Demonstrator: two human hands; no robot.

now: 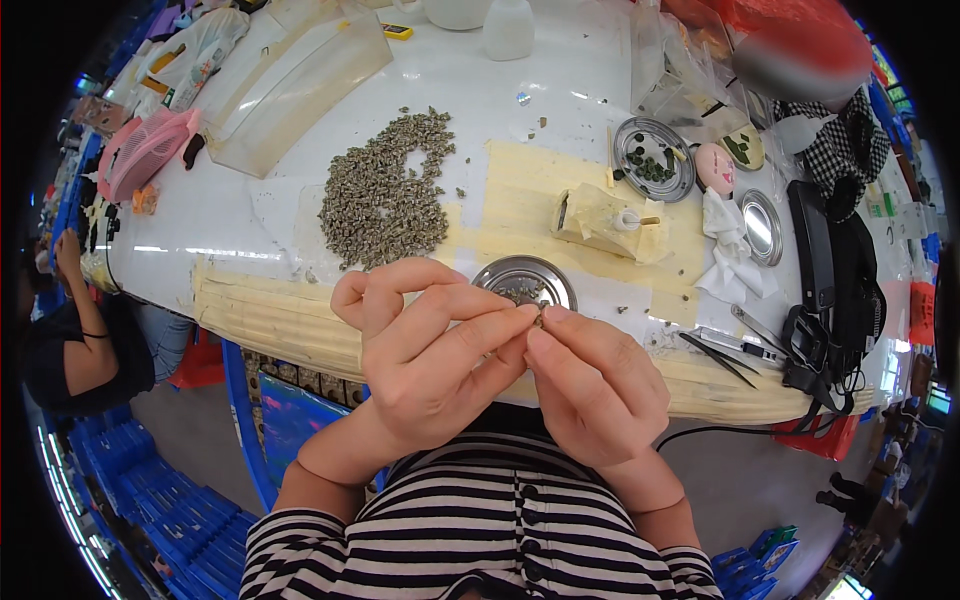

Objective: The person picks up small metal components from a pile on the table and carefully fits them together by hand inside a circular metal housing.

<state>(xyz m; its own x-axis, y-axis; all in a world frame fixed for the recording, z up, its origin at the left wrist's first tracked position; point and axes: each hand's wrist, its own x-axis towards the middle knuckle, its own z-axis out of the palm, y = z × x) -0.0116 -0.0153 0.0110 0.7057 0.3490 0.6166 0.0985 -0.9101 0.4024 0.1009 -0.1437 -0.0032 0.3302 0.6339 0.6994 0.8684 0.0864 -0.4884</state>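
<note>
My left hand [425, 345] and my right hand [600, 385] meet fingertip to fingertip over the near edge of the table. Both pinch at one spot, where a tiny metallic part [540, 318] barely shows; the fingers hide most of it. Just behind the fingertips sits a round steel dish [565, 284] with small metal pieces in it, partly covered by my left fingers. Beyond my left hand spreads a large pile of small metal parts [385, 195]. Farther right, a taped block [590, 222] carries a white nozzle-like piece [627, 219].
Tweezers [722, 360] and a craft knife [735, 343] lie at the right, beside a black strapped device [835, 290]. Behind them are crumpled tissue [728, 240], a steel lid [761, 228] and a dish of dark green bits [675, 187]. A pink fan [148, 155] and clear plastic tray [300, 95] stand left.
</note>
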